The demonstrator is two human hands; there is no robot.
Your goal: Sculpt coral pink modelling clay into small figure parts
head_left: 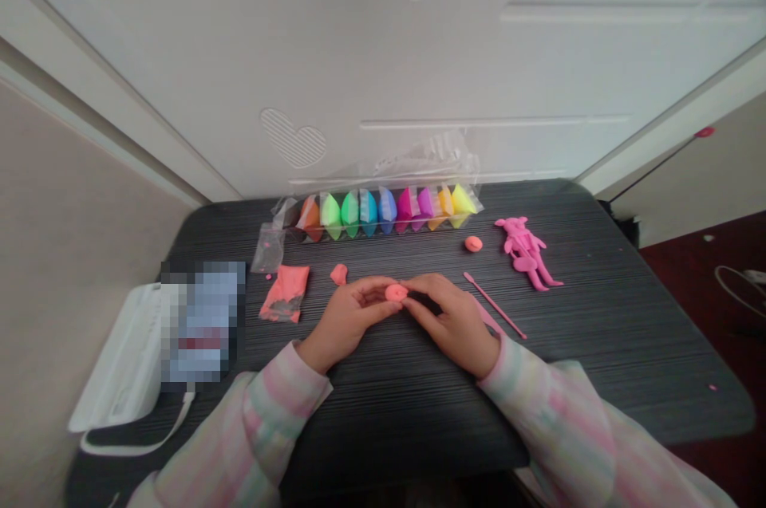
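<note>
Between my fingertips sits a small rounded piece of coral modelling clay [396,293] with a dent in its top. My left hand [350,314] pinches it from the left, thumb in front. From the right, my right hand [453,319] closes its thumb and fingers on the same piece. Behind my left hand lies a loose coral lump [338,274]. Farther left is an opened packet of coral clay [286,294]. A second shaped coral piece [473,243] rests beyond my right hand. Beside that hand lie a thin pink stick tool [494,305] and a flat pink tool [486,312], partly hidden.
A row of clay packets in several colours [377,211] lies in clear plastic along the back of the dark table [383,420]. A pink figure [524,251] lies at right. On the left are a blurred-out phone [207,320], a white device [123,360] and a cable [140,448].
</note>
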